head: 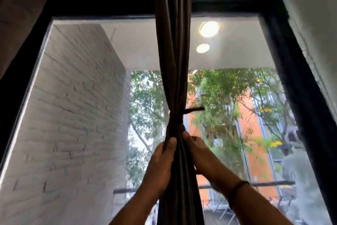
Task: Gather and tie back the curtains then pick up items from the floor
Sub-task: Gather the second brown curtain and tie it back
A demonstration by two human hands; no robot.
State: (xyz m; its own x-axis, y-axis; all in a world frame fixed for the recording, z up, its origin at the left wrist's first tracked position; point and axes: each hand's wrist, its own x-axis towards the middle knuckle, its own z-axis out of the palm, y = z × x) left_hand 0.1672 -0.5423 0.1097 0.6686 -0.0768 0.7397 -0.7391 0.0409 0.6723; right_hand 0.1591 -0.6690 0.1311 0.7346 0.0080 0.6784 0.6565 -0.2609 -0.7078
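Nearest to the camera, both forearms reach upward. The right one wears a dark wristband [237, 191]. The left hand [160, 159] grips the gathered curtain [173, 51] from its left side, with the thumb pressed on the folds and the fingers curled behind the cloth. The right hand [196, 150] holds the same bundle from the right side, just under the tie, and its fingers are curled into the folds too.

Just above the hands, a dark tie [176, 118] goes around the curtain and pinches it narrow. One loose end of the tie sticks out to the right. The curtain hangs straight in the middle of the window frame [273, 7]. At the top left corner another piece of curtain [21, 6] is visible, and I cannot tell if it is tied.

Behind the glass are a white brick wall [73, 106], two round lamps [209, 28] and trees.

In my judgement, the gathering and tying of this curtain is almost done; maybe only tightening remains. The floor is not in view, so picking up the items seems not yet started.
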